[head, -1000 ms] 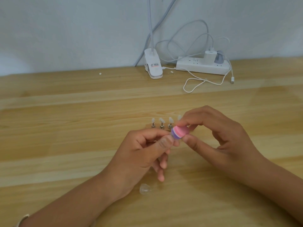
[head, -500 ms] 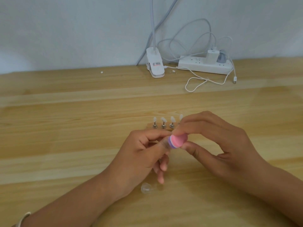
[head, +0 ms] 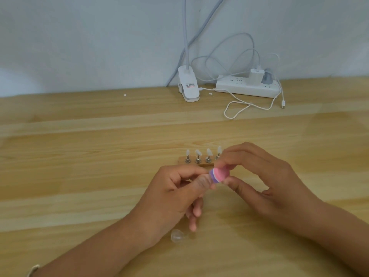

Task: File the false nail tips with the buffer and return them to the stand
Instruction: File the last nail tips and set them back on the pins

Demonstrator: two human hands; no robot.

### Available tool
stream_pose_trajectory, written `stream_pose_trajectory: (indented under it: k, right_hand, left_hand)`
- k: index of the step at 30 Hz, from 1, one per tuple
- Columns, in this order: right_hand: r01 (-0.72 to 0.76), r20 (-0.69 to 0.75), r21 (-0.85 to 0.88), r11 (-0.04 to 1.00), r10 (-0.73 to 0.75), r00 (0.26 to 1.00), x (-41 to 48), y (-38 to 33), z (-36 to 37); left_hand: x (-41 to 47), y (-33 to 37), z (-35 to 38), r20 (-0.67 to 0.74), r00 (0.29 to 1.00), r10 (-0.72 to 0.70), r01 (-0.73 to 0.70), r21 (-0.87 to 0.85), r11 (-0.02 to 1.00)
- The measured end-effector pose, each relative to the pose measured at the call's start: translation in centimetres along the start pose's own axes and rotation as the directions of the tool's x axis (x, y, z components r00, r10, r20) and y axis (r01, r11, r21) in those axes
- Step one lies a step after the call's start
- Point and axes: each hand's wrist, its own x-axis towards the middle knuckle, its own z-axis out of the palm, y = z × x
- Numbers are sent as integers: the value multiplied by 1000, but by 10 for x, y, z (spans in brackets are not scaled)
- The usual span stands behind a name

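My right hand [head: 265, 180] pinches the buffer [head: 219, 175] between curled forefinger above and thumb below. The buffer is a short block in stacked purple, white and pink layers, purple layer to the left and pink to the right. My left hand [head: 171, 194] pinches a clear nail tip [head: 201, 181] between thumb and forefinger. The tip's long axis runs left to right, and its free end meets the buffer's purple side. Both are held above the table [head: 79, 176], just in front of the wooden stand [head: 201, 164]. Four whitish tips [head: 208, 151] stand upright on its pegs. A loose clear tip [head: 176, 235] lies near my left wrist.
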Motion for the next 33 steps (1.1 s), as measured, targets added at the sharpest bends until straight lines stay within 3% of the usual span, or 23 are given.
stream_pose_trajectory:
  k: [4,8,13,18,22,26,30,33]
  right_hand:
    - [96,6,-35,995,-96,995,0,-7,3]
    - [31,-6,6,999,-31,1000,1,-2,-3]
    - [135,43,-24,991,-134,990,1,-5,3]
    - [6,61,42,999,-9,998,1,2,-3]
    - [103,36,-4,995,-103,994,1,-3,2]
    - [45,13,-6,999,-45,999,1,2,-1]
    - [143,1,-50,989,-143,990,-1,-3,4]
    - [123,10,-60,991,-123,992,-1,2,-3]
  left_hand:
    - [-2,2,-1,27,999,17,-17,-8,1000]
    - [-3,2,0,11,1000,18,-18,21,1000]
    - [-2,2,1,2,1000,8,-8,34,999]
    - [-2,3,-1,-15,1000,3,-2,40,999]
    - [-2,3,0,-10,1000,-10,10,30,999]
    - [-2,5,3,-3,1000,0,0,38,999]
    - [-3,6,3,-3,1000,1,-1,-6,1000]
    - [-2,6,4,10,1000,7,-7,11,1000]
